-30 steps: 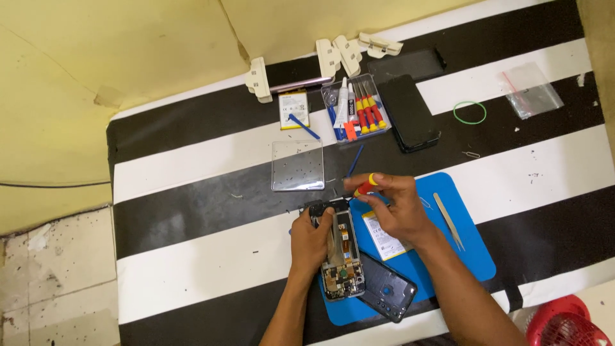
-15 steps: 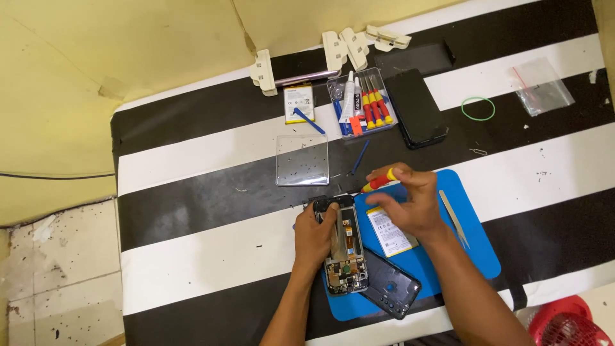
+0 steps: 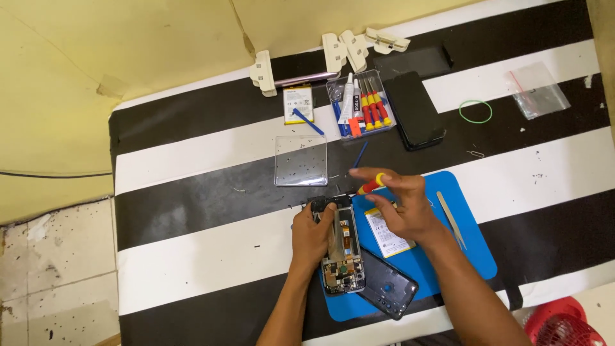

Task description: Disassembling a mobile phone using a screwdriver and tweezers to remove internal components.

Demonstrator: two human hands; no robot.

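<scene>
Black-and-white striped worktop (image 3: 192,173) with a blue repair mat (image 3: 474,250) near the front edge. On the mat's left end lies an opened smartphone (image 3: 343,247), guts showing. The left hand (image 3: 311,237) is wrapped around its left side, gripping it steady. The right hand (image 3: 400,205) sits just to the phone's right, pinching a red-and-yellow screwdriver (image 3: 371,186) whose tip meets the phone's top corner. The dark back cover (image 3: 387,291) lies beside the phone's lower end, a battery (image 3: 384,234) under the right hand, and a clear screw tray (image 3: 301,160) further back.
</scene>
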